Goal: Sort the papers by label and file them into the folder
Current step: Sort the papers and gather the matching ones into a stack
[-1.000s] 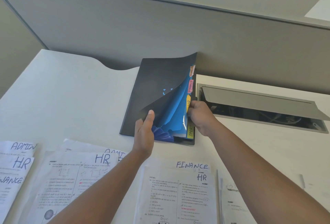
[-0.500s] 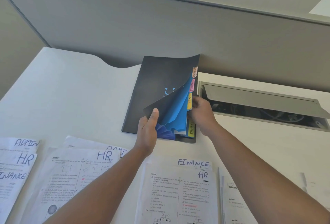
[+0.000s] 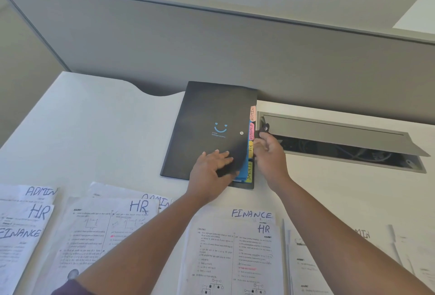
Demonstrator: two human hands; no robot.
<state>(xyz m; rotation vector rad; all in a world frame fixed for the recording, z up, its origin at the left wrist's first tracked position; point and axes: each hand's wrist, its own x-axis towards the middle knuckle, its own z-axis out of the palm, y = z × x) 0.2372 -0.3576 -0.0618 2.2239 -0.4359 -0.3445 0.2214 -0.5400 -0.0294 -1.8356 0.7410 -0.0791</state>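
Pressing folder [image 3: 211, 127] cover flat: left hand [image 3: 211, 167], fingers straight. Right hand [image 3: 268, 153] pinching snap strap [image 3: 263, 130]. Papers [image 3: 237, 252] lying unfiled on table [image 3: 94, 130]. Next: reopening at matching tab.

Along the right edge of the black folder [image 3: 211, 127] stand tabs ADMIN [image 3: 253, 113], FINANCE [image 3: 251, 132], HR [image 3: 250, 147] and SPORTS [image 3: 249, 174], while nearer than the folder lie papers handwritten ADMIN [image 3: 41, 191], HR [image 3: 138, 206], FINANCE [image 3: 251, 214] and, left, FINANCE [image 3: 20, 233].
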